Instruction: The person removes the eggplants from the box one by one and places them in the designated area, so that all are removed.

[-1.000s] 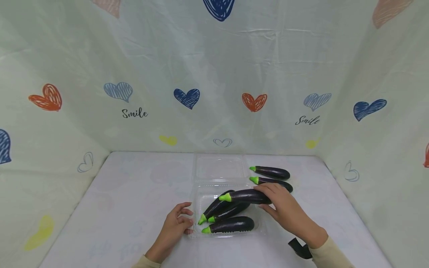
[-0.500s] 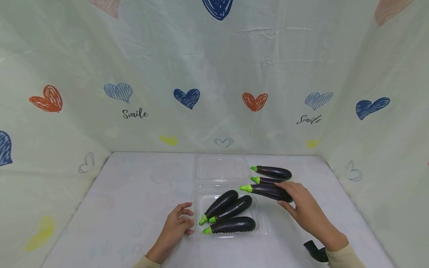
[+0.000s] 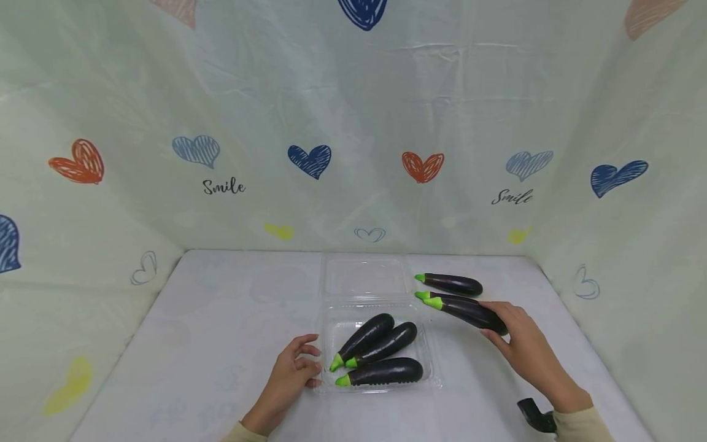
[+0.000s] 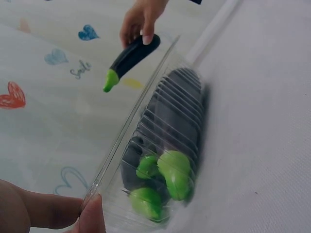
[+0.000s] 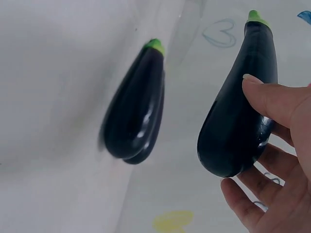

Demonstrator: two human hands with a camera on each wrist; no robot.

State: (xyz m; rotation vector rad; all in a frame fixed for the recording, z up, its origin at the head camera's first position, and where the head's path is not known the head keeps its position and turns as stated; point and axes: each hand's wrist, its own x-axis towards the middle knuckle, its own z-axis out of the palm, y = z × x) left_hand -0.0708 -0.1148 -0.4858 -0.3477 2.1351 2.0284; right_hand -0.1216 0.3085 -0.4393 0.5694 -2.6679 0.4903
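My right hand grips an eggplant with a bright green stem, thumb on one side and fingers on the other. In the right wrist view the held eggplant is raised beside two others. My left hand pinches the left rim of a clear plastic clamshell container between thumb and finger, as the left wrist view shows. Three eggplants lie in the container's base: an upper one, a middle one and a front one.
Right of the container's open lid, one eggplant lies at the back of the white table. Another eggplant is partly hidden behind the held one. A heart-printed curtain surrounds the table. Something black sits at my right wrist.
My right hand has carried its eggplant rightward, from above the container to over the table beside the loose eggplants. My left hand stays at the container's rim.
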